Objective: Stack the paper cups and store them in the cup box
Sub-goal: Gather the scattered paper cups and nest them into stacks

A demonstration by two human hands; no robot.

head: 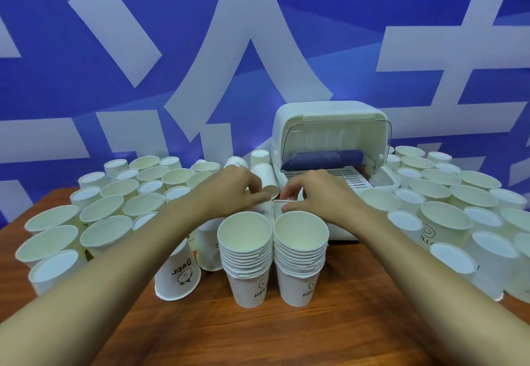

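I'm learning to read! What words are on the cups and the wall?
"HELL", rest hidden: left stack.
"HEL", rest hidden: right stack.
"ELLO" by a smiley: right cup.
Upside down, maybe "Bear": upturned cup.
Big white signs, cut off, unreadable: wall.

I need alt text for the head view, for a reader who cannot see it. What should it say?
The left hand and right hand pinch the rim of a paper cup just behind two cup stacks on a wooden table. Behind stands the white cup box, lid raised; loose cups crowd both sides.
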